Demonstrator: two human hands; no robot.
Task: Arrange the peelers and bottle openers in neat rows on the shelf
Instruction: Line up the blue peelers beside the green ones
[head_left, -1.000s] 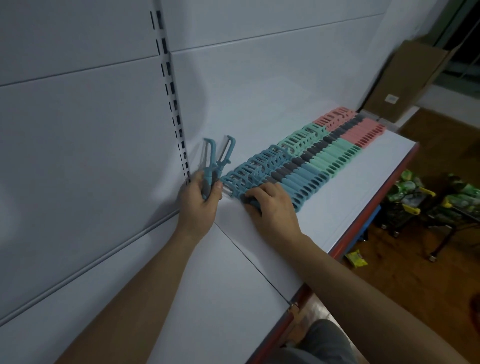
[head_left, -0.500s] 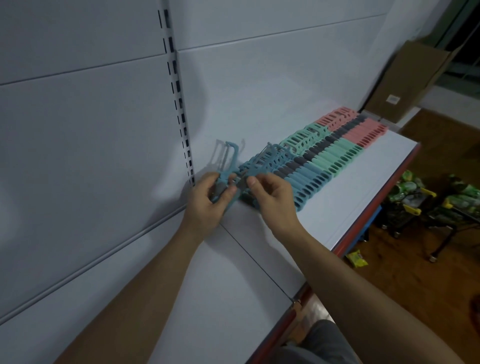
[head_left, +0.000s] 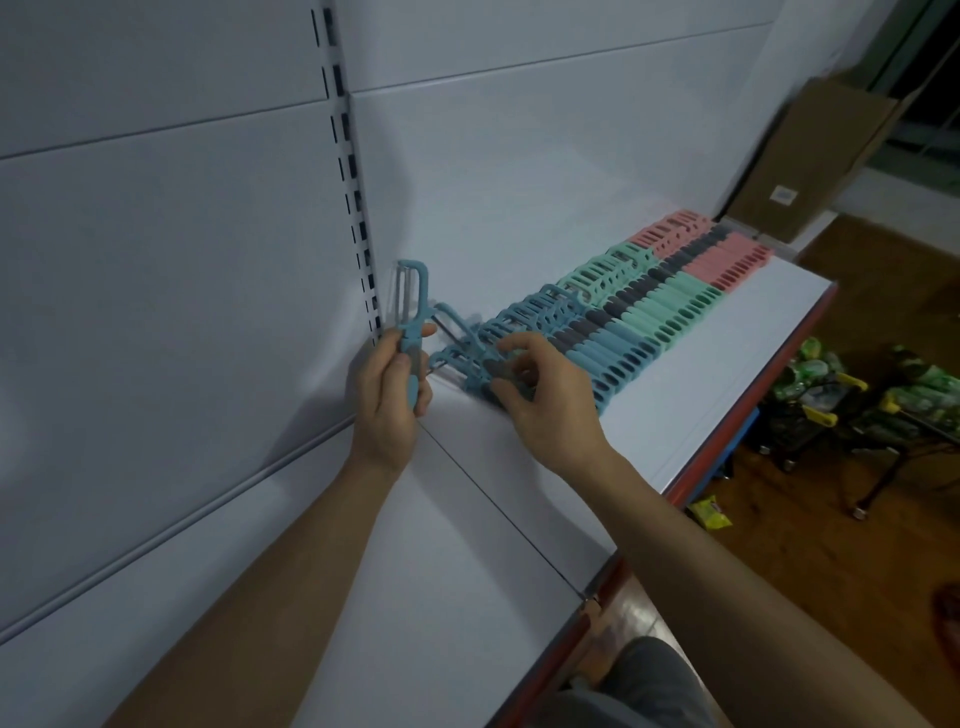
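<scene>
Upright near the back wall (head_left: 519, 182), a peeler (head_left: 414, 304) clasped in the left grip (head_left: 387, 402), right grip (head_left: 548, 400) pinching a second peeler (head_left: 464, 340) at the near end of the row (head_left: 654, 312) on the shelf (head_left: 685, 415)

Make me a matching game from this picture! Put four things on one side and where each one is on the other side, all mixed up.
Things:
1. upright blue peeler
2. tilted blue peeler
3. pink tools
4. cardboard box

Places:
A. at the far end of the rows on the shelf
B. held by the left hand
C. standing past the shelf's far end
D. pinched by the right hand

Pairs: 1-B, 2-D, 3-A, 4-C
</scene>
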